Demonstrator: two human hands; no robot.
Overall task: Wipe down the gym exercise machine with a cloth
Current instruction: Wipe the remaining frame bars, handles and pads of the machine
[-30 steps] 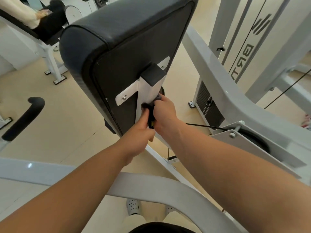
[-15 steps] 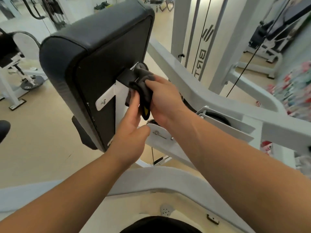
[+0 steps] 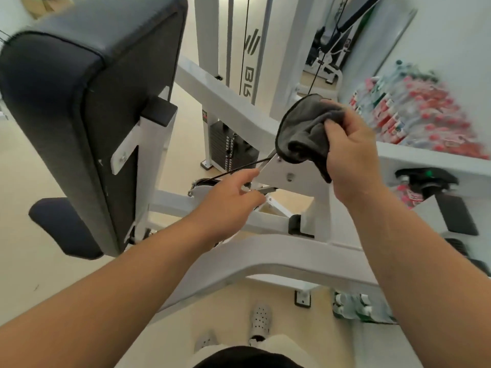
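Right hand [image 3: 350, 155] grips bunched cloth [image 3: 300, 134] beside the back pad [image 3: 79, 102] — flatten it first; left hand [image 3: 228, 205] loose, empty

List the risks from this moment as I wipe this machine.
1. The left hand is extended, fingers close to the black cable and the white pivot bracket. If that linkage shifts, the fingers could get pinched.
2. The cloth hangs bunched from the right hand, which grips it at one end. Its loose edge might snag on the bracket's bolt or on the cable.
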